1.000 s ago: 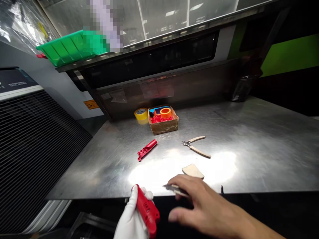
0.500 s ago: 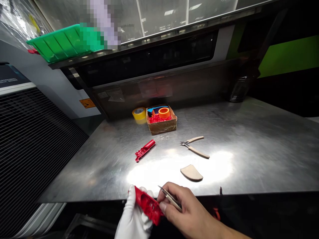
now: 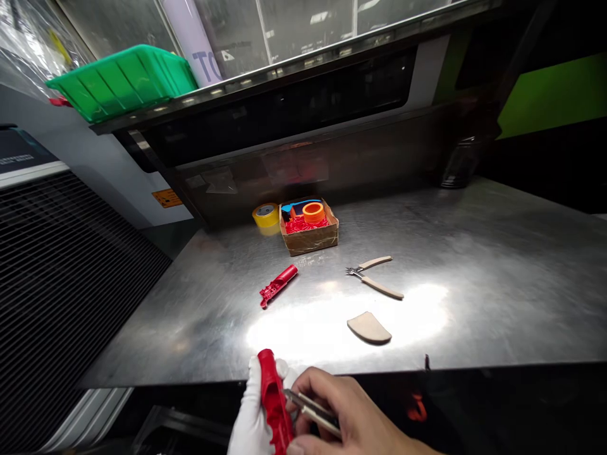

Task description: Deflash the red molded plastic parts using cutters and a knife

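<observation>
Gloved left hand (image 3: 249, 414) wraps round a hollow red shell (image 3: 272, 398), held up at the near edge of the bench (image 3: 190, 328); bare right hand (image 3: 353, 414) pinches a slim blade-like tool (image 3: 317, 417), its tip at the shell's rim, contact hard to tell. Shell looks like light, stiff moulded plastic, smooth enough to slip a little in a glove, thin edges perhaps brittle. Best hold, by my judgement: along the rounded back, fingers clear of the open side.
</observation>
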A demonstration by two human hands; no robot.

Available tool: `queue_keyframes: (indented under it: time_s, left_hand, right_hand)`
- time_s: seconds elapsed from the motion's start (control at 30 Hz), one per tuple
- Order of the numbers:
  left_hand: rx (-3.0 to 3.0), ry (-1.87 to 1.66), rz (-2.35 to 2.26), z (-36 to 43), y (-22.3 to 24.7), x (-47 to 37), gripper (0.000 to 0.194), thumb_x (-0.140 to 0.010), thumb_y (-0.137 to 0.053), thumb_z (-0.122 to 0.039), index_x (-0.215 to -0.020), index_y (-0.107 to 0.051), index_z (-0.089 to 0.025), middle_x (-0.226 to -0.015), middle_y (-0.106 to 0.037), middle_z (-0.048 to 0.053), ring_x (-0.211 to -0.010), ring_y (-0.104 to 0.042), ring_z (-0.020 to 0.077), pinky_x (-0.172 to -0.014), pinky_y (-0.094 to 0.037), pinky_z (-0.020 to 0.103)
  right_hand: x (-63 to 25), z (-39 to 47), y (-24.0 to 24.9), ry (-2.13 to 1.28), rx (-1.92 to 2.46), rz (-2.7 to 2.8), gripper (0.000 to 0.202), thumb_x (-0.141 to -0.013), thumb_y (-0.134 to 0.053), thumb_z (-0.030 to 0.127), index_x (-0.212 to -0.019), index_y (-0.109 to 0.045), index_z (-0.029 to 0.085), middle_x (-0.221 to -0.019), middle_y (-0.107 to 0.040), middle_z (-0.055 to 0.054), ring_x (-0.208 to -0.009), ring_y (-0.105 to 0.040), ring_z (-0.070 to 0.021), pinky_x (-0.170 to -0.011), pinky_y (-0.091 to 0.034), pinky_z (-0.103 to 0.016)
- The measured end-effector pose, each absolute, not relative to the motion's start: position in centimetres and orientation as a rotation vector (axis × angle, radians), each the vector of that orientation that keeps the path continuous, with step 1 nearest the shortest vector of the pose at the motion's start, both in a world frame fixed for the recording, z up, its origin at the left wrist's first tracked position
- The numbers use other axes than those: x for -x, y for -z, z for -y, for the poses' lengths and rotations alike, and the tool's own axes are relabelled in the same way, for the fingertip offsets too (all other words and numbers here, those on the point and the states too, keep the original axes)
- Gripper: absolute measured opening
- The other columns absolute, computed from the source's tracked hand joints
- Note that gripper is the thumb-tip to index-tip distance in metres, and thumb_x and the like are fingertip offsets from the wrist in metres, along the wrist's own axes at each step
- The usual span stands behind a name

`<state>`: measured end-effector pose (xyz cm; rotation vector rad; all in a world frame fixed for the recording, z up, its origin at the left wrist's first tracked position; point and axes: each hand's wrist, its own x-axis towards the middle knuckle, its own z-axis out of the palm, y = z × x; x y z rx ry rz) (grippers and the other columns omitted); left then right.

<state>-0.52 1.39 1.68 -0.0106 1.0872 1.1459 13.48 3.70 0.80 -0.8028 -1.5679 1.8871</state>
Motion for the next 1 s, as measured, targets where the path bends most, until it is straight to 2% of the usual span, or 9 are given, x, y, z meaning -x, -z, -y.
queue_keyframes:
  time_s: [0.13, 0.2, 0.37, 0.5, 0.67, 0.8, 1.0]
  left_hand:
    - [0.078, -1.056, -0.973, -1.5, -0.6, 1.2, 0.045, -0.072, -0.067, -0.054, -0.058, -0.038, -0.022, -0.045, -0.039, -0.007, -0.039, -0.04, 0.0093, -0.039, -0.035, 0.021]
    - [0.095, -1.031, -0.96, -1.6, 0.1, 1.6, 0.049, -0.073, -0.065, -0.055, -0.056, -0.033, -0.023, -0.043, -0.034, -0.007, -0.04, -0.041, 0.0096, -0.038, -0.033, 0.02]
    - [0.13, -0.992, -1.023, -2.0, 0.6, 2.0, 0.047, -0.071, -0.064, -0.061, -0.062, -0.043, -0.021, -0.046, -0.039, -0.006, -0.036, -0.038, 0.0074, -0.036, -0.032, 0.018]
    - [0.148, -1.027, -1.025, -2.2, 0.4, 1.9, 0.038, -0.078, -0.061, -0.055, -0.068, -0.05, -0.019, -0.05, -0.045, -0.005, -0.037, -0.04, 0.0072, -0.039, -0.036, 0.019]
    - [0.05, -0.965, -0.888, -2.2, 0.4, 1.9, 0.05, -0.079, -0.054, -0.062, -0.058, -0.046, -0.018, -0.044, -0.032, -0.007, -0.031, -0.024, 0.0023, -0.035, -0.025, 0.016]
    - [0.022, -1.002, -0.779, -2.5, 0.3, 1.6, 0.06, -0.082, -0.035, -0.069, -0.058, -0.05, -0.016, -0.039, -0.019, -0.01, -0.029, -0.017, 0.0017, -0.032, -0.019, 0.014]
    - [0.117, -1.034, -0.819, -2.9, -0.1, 1.3, 0.056, -0.082, -0.038, -0.068, -0.062, -0.049, -0.016, -0.045, -0.026, -0.01, -0.029, -0.015, 0.0012, -0.03, -0.016, 0.015]
  right_hand:
    - [-13.5, -3.8, -0.4, -1.864, 0.787, 1.623, 0.027, -0.069, -0.069, 0.029, -0.088, -0.055, 0.016, -0.073, -0.059, 0.002, -0.057, -0.045, -0.0086, -0.049, -0.033, -0.018]
    - [-13.6, -3.9, -0.4, -1.83, 0.769, 1.662, 0.025, -0.071, -0.068, 0.029, -0.088, -0.055, 0.016, -0.073, -0.057, 0.002, -0.057, -0.045, -0.0083, -0.049, -0.033, -0.017]
    - [-14.2, -4.1, -1.2, -1.769, 0.812, 1.724, 0.015, -0.077, -0.059, 0.025, -0.088, -0.054, 0.017, -0.067, -0.051, 0.004, -0.056, -0.042, -0.0087, -0.048, -0.032, -0.018]
    - [-14.8, -4.5, -2.3, -1.733, 0.93, 1.775, 0.007, -0.079, -0.053, 0.019, -0.086, -0.053, 0.018, -0.062, -0.046, 0.006, -0.053, -0.039, -0.0086, -0.047, -0.031, -0.02]
    - [-15.6, -5.0, -2.7, -1.566, 0.985, 1.872, 0.005, -0.08, -0.052, 0.018, -0.085, -0.053, 0.018, -0.068, -0.05, 0.004, -0.059, -0.044, -0.0104, -0.053, -0.034, -0.021]
    - [-16.3, -5.3, -2.6, -1.467, 1.039, 1.936, 0.007, -0.081, -0.052, 0.019, -0.088, -0.054, 0.019, -0.079, -0.058, 0.002, -0.067, -0.05, -0.0122, -0.056, -0.035, -0.022]
    - [-17.0, -5.6, -3.4, -1.352, 1.144, 2.034, 0.004, -0.085, -0.051, 0.022, -0.088, -0.054, 0.022, -0.077, -0.06, 0.003, -0.069, -0.053, -0.0131, -0.059, -0.036, -0.023]
